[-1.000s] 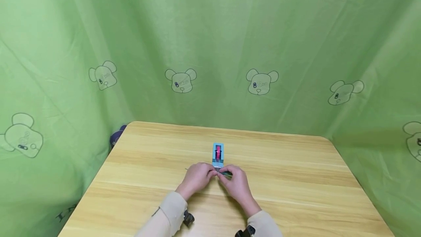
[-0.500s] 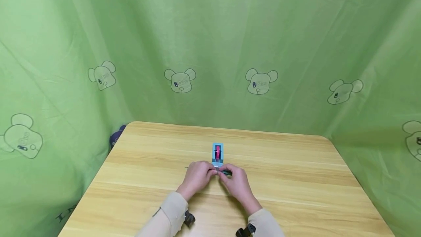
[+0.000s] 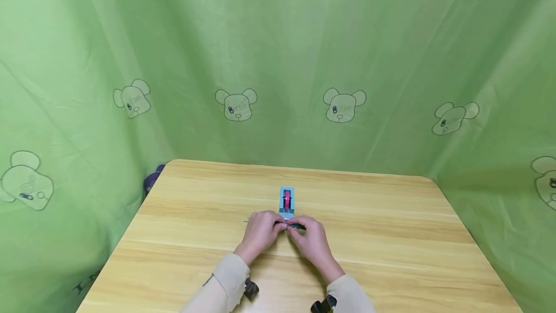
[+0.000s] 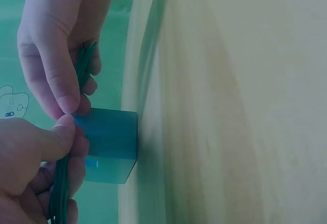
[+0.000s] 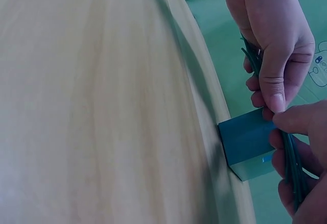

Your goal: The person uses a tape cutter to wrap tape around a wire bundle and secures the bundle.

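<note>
Both hands meet at a bundle of thin, dark green, wire-like strands [image 4: 60,193] at the middle of the table. My left hand [image 3: 261,232] grips one length of it with curled fingers. My right hand [image 3: 312,239] pinches the other length, its thumb tip meeting the left thumb tip. Strand ends poke out past the left hand in the head view. Fingers hide the middle of the bundle. Just beyond the hands stands a light blue tape dispenser [image 5: 245,137] with a pink tape roll [image 3: 287,200]; its front end lies right at the fingertips.
A light wood-grain table [image 3: 391,235] with rounded far corners lies under the hands. Green curtain [image 3: 286,47] printed with bear heads surrounds its back and sides. Dark wrist cameras [image 3: 250,288] sit on beige sleeves [image 3: 228,274].
Both hands keep their grip on the strands, with only slight finger shifts. The strands at the right hand look more tightly gathered. The head view has tilted a little.
</note>
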Tool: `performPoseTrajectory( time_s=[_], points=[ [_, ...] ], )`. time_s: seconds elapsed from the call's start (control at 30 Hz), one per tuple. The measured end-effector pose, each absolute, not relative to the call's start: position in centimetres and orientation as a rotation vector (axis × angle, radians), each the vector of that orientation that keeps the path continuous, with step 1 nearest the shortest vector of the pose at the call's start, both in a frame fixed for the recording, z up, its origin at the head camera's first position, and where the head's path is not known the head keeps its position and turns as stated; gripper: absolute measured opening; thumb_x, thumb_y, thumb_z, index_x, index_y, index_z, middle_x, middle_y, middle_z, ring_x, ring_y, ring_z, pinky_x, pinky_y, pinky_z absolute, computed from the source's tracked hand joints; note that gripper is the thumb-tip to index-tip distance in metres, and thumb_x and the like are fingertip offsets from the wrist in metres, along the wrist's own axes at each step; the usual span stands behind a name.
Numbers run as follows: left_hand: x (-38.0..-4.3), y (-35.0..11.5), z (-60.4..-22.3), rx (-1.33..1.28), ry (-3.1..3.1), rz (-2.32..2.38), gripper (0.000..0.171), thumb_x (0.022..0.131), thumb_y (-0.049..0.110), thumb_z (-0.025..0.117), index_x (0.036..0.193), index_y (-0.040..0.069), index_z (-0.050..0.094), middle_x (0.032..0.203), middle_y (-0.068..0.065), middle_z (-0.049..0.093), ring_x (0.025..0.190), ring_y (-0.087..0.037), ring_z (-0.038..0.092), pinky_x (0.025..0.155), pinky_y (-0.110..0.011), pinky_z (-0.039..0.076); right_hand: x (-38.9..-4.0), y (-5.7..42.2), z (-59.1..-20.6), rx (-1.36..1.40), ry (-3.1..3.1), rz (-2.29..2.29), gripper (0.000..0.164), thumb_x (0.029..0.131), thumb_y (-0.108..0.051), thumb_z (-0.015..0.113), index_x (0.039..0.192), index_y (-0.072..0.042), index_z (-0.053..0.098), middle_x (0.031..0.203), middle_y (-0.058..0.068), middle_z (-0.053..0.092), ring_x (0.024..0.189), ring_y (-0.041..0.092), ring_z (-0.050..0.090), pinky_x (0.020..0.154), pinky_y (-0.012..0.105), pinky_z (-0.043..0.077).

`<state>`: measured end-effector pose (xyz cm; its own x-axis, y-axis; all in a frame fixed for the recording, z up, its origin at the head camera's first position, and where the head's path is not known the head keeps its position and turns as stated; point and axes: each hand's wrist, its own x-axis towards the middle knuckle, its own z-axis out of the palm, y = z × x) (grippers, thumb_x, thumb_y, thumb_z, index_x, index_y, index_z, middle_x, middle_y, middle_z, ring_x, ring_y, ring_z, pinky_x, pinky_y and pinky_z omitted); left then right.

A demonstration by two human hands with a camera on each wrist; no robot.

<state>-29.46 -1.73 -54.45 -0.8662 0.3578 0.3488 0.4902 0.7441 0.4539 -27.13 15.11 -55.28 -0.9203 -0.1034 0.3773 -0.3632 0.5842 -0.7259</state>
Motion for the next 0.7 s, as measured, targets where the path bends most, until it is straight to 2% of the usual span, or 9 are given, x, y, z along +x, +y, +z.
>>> performPoseTrajectory(
  time_s=[0.2,0.47,0.7],
  points=[
    [-29.5,-1.8,-54.6,-0.679,-2.695,-0.861,0.008,0.087,0.025,0.076,0.091,0.019,0.079,0.086,0.008,0.074,0.077,-0.007,0.067,0.079,-0.034,0.052,-27.2,15.1,-55.6,0.409,-2.518,1.217,0.018,0.082,-0.007,0.081,0.096,-0.016,0.077,0.095,-0.007,0.072,0.094,0.013,0.066,0.088,0.036,0.053],
    [-29.5,-2.0,-54.7,-0.675,-2.718,-0.833,0.009,0.089,0.028,0.074,0.093,0.022,0.079,0.090,0.009,0.073,0.081,-0.007,0.067,0.077,-0.033,0.048,-27.3,15.0,-56.1,0.415,-2.483,1.213,0.016,0.082,-0.006,0.080,0.095,-0.016,0.077,0.091,-0.009,0.071,0.090,0.011,0.066,0.085,0.035,0.053],
    [-29.1,-2.2,-54.5,-0.647,-2.689,-0.904,0.013,0.087,0.028,0.077,0.097,0.021,0.078,0.093,0.008,0.073,0.084,-0.007,0.066,0.082,-0.035,0.047,-27.2,14.8,-56.4,0.393,-2.474,1.209,0.017,0.081,-0.006,0.081,0.094,-0.016,0.077,0.091,-0.009,0.071,0.090,0.011,0.066,0.085,0.035,0.054]
  ],
)
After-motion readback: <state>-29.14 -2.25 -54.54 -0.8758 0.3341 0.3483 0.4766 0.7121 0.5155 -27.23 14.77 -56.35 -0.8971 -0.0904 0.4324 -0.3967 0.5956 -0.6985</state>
